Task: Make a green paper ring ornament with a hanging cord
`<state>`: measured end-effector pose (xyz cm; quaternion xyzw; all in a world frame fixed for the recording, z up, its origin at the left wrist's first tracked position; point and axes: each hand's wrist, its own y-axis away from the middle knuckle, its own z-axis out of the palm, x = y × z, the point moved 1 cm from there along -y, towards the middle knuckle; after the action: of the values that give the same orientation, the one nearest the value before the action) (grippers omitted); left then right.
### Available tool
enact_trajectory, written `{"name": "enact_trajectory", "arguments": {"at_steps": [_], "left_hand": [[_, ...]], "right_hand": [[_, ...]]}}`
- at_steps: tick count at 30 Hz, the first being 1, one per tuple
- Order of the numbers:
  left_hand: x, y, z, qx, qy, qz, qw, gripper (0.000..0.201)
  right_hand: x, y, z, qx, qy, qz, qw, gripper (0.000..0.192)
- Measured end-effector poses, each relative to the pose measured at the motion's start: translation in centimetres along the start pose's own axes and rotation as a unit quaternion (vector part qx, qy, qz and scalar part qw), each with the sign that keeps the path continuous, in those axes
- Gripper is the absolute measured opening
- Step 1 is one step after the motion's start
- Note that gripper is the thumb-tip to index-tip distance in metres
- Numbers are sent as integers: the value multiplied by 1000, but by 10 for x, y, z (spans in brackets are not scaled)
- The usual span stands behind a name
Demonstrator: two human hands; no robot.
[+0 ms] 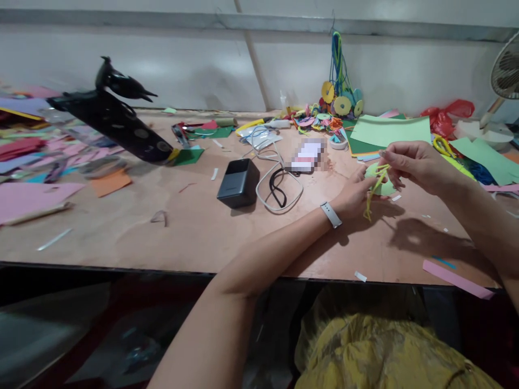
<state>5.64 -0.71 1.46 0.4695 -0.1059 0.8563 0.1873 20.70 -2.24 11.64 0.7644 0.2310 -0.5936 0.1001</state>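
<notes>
A long brown worktable (194, 232) runs along a pale wall. Near its middle sits a dark grey box (238, 182) with a white cable (271, 172) looped beside it. To the left, a black tube (117, 127) lies tilted above the tabletop, with a black clip (121, 84) at its upper end. Sheets of pink paper (28, 197) and an orange scrap (110, 182) lie scattered at the left. At the back right, a bunch of coloured paper discs (339, 101) hangs on cords above a sheet of light green paper (391, 131). Further right are a red plastic bag (446, 114), yellow-handled scissors (441, 145) and a white fan (505, 73). A pink paper strip (456, 279) lies at the near edge.
</notes>
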Motion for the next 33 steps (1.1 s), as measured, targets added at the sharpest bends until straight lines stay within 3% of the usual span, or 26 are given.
{"name": "enact_trajectory", "arguments": {"at_steps": [4,15,23,33], "left_hand": [[2,3,5,-41,-17,-4,999,46],[3,1,1,-8,-23,-28,999,45],[8,5,5,-21,2,-8,1000,40],[8,0,1,8,15,4,1000,41]], "right_hand": [[1,-3,-5,25,29,6,999,57],[21,-19,-23,75,25,24,997,53],[31,-23,-32,93,16,28,995,56],[34,-25,-40,105,16,26,994,56]]}}
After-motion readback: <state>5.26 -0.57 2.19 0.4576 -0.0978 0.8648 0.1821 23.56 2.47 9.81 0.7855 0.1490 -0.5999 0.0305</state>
